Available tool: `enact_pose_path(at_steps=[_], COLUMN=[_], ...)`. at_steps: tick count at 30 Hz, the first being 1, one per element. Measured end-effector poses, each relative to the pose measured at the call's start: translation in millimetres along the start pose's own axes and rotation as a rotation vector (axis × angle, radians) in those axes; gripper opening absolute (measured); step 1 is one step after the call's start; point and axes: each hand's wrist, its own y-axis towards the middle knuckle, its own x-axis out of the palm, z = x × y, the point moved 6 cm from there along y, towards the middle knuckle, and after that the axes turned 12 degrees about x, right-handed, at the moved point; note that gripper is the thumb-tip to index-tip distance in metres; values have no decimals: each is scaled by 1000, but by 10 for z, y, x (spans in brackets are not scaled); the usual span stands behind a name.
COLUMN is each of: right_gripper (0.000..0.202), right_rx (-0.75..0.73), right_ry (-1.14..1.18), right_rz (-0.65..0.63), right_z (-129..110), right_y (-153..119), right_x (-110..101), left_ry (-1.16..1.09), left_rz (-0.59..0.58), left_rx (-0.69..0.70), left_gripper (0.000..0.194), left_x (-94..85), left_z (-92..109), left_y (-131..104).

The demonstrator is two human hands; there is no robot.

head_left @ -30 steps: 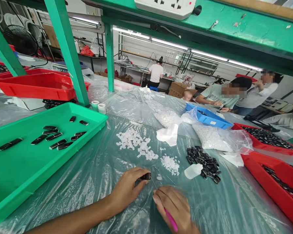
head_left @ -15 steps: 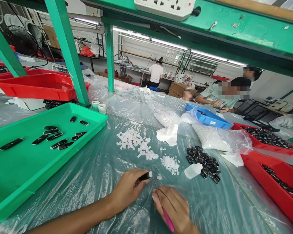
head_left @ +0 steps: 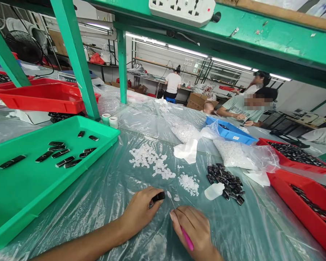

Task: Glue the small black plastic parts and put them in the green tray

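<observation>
My left hand [head_left: 141, 208] pinches a small black glossy casing [head_left: 159, 197] between thumb and fingers. My right hand [head_left: 192, 228] is closed round a pink-handled pick [head_left: 187, 238] with a thin metal shaft. At the shaft's tip is a small white piece [head_left: 168, 195], just right of the casing's end and apart from it. A white blob [head_left: 176, 198] lies on the plastic sheet beside the tip. Beyond my hands are a pile of white flat pieces [head_left: 144, 155], a heap of smaller white bits [head_left: 188, 184], a translucent bottle [head_left: 214, 191] and a pile of black casings [head_left: 225, 179].
A green tray [head_left: 51, 197] with several black casings stands on the left, a red tray [head_left: 301, 210] on the right. Farther back are a bag of white pieces [head_left: 230, 154] and a blue tray [head_left: 233, 134]. A green post [head_left: 74, 58] rises at left. Other people sit beyond.
The white piece that was against the casing's end has come away and now sits at the pick's tip. The casing has turned and shifted slightly left.
</observation>
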Motion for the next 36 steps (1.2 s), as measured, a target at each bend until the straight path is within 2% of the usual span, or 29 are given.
enact_pose_path(at_steps=[3,7,12,17,20,24,27,32,36], right_gripper=[14,19,19,11,11,15,12,13,23], right_rx=[32,156,374,475,498,492,642,968,1168], right_ry=[125,310,431,512,527,573,644,751,859], right_rz=[-17,-18,15,58,24,13,76,173,157], right_z=[1,76,241,285,258,205,253,463,724], right_y=[14,17,28,51,57,61,18,-182,-376], right_x=[-7,-82,-157,-201,-198,-188,-155,-44,91], left_ry=[7,-52,-335,-549,-535,-410,-329,-287,-270], left_rz=[-11,18,94,119,128,141,159,177,170], left_rx=[20,17,-22,-35,-19,-20,-37,-21,36], left_gripper=[27,26,22,23,24,26,27,17,14], left_x=[8,-13,-17,14,-6,-54,-78,-97,-131], left_z=[3,1,-31,-30,-10,-11,-23,13,76], left_y=[-3,12,54,73,83,88,68,24,15])
